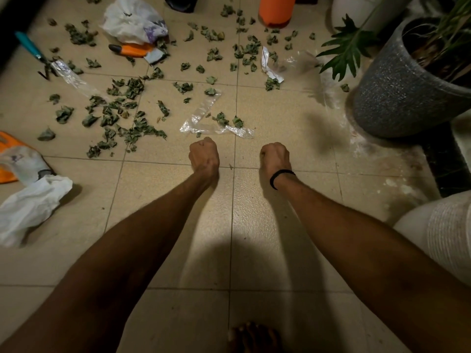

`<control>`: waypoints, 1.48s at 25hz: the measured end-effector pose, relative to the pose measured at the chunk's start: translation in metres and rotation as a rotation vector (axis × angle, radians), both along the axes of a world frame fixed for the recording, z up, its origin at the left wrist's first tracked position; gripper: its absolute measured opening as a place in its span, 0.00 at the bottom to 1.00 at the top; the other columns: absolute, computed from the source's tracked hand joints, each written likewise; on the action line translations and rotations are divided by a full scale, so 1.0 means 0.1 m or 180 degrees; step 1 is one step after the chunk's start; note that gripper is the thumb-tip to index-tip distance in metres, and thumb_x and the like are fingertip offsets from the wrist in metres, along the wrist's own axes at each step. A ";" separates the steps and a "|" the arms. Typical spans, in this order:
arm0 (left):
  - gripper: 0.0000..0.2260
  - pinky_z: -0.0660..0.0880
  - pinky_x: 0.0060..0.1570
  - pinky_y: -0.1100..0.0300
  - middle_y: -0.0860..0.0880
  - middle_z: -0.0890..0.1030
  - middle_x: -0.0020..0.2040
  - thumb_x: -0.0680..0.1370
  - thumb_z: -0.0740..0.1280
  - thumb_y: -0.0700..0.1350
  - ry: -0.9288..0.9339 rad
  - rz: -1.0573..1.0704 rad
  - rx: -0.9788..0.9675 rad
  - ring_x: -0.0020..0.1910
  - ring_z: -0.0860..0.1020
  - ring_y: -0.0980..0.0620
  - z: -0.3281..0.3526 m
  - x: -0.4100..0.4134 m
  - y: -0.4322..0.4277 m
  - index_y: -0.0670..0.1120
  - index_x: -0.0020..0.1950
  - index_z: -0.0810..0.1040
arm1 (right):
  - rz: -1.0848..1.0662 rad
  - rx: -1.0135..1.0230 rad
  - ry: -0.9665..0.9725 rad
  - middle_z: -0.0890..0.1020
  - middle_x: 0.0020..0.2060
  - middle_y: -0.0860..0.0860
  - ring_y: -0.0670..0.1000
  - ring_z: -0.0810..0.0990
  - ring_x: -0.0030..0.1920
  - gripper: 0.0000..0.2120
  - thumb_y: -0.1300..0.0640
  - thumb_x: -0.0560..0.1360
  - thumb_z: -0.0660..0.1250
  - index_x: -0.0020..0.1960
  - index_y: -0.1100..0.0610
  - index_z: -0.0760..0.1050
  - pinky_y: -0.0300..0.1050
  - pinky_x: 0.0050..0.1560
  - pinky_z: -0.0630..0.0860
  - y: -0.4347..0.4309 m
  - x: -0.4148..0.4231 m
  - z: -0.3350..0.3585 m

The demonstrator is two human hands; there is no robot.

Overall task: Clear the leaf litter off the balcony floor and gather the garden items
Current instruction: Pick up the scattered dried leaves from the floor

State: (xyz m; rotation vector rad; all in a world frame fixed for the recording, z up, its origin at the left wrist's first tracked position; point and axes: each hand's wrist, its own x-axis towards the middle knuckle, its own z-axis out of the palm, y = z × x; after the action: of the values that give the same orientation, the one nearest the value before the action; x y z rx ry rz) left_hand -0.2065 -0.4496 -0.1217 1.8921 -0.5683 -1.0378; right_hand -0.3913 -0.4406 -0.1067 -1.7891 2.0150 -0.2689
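Leaf litter [133, 87] lies scattered over the beige tiled floor [280, 225] in the head view. The crumpled green-grey leaves are thickest left of centre and thinner toward the top right. None of it is in either hand.

The left hand [204, 155] and right hand [275, 156] reach forward side by side, apart from each other. Each is curled into a fist with the fingers tucked together, and nothing shows in their grasp. A black band [279, 177] circles the right wrist. Just beyond the knuckles lies a clear plastic strip [204, 123], bent into a V, with a few leaves on it.

A teal-handled claw tool [30, 47] rests at the far left among the leaves. Further right, an orange-handled tool [132, 50] lies partly under a white plastic bag [132, 19]. The bag's purple print is too blurred to read. A torn white paper scrap [267, 64] near the top centre carries a dark line but no legible writing.

An orange cylinder [276, 8] stands at the top edge. A grey speckled pot [397, 93] on the right holds a plant with a lobed green leaf [349, 47] hanging over the rim. A crumpled white bag [30, 207] lies at the left edge, next to an orange flat item [7, 149]. A white woven sack [443, 233] sits at the right edge. A bare foot [254, 337] shows at the bottom.
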 end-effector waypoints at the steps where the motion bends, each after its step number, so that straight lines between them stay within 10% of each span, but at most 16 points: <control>1: 0.13 0.67 0.35 0.56 0.47 0.73 0.33 0.80 0.60 0.44 0.0119 0.0112 -0.0021 0.34 0.71 0.49 0.04 0.02 0.00 0.45 0.35 0.73 | -0.0291 0.0005 -0.0132 0.74 0.51 0.55 0.50 0.65 0.49 0.12 0.62 0.77 0.62 0.59 0.60 0.78 0.43 0.49 0.63 -0.06 0.02 0.03; 6: 0.13 0.67 0.35 0.61 0.51 0.75 0.34 0.83 0.61 0.49 -0.1328 -0.1846 -0.0568 0.32 0.72 0.54 0.22 0.21 0.23 0.46 0.41 0.75 | -0.2130 0.0977 -0.2631 0.79 0.41 0.57 0.48 0.77 0.33 0.08 0.73 0.72 0.65 0.45 0.65 0.81 0.39 0.38 0.75 -0.15 0.13 0.33; 11: 0.13 0.76 0.46 0.53 0.45 0.82 0.51 0.81 0.67 0.50 -0.2408 -0.3176 -0.0244 0.47 0.79 0.47 0.35 0.22 0.31 0.43 0.59 0.77 | -0.2366 0.1296 -0.3868 0.73 0.57 0.58 0.55 0.76 0.57 0.17 0.75 0.78 0.57 0.66 0.70 0.70 0.42 0.58 0.78 -0.11 0.30 0.76; 18: 0.05 0.78 0.44 0.53 0.46 0.82 0.48 0.81 0.67 0.49 -0.2534 -0.3965 -0.0419 0.44 0.80 0.49 0.20 0.12 0.29 0.49 0.52 0.76 | -0.2174 0.0851 -0.3147 0.80 0.49 0.57 0.49 0.80 0.40 0.12 0.72 0.77 0.64 0.60 0.70 0.75 0.36 0.34 0.80 -0.62 0.32 1.01; 28: 0.10 0.67 0.41 0.56 0.45 0.76 0.44 0.84 0.62 0.49 -0.2827 -0.3215 -0.1212 0.41 0.70 0.50 -0.13 0.08 0.28 0.43 0.50 0.75 | -0.1922 0.0511 -0.2120 0.77 0.33 0.49 0.51 0.81 0.42 0.14 0.68 0.70 0.65 0.29 0.54 0.72 0.41 0.41 0.72 -0.86 0.39 0.27; 37: 0.05 0.69 0.36 0.57 0.45 0.76 0.42 0.82 0.57 0.38 -0.1772 -0.1262 -0.0986 0.39 0.74 0.49 0.37 0.19 -0.83 0.40 0.51 0.72 | -0.0430 0.0557 -0.0724 0.82 0.49 0.59 0.58 0.81 0.50 0.06 0.64 0.73 0.68 0.49 0.64 0.80 0.42 0.44 0.76 -1.44 0.57 0.25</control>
State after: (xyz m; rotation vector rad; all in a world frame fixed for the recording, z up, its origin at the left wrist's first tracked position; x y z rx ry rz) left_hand -0.1877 -0.5324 -0.0842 1.8159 -1.3858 -0.5925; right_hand -0.3348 -0.5849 -0.0815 -1.4507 1.9352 -0.3116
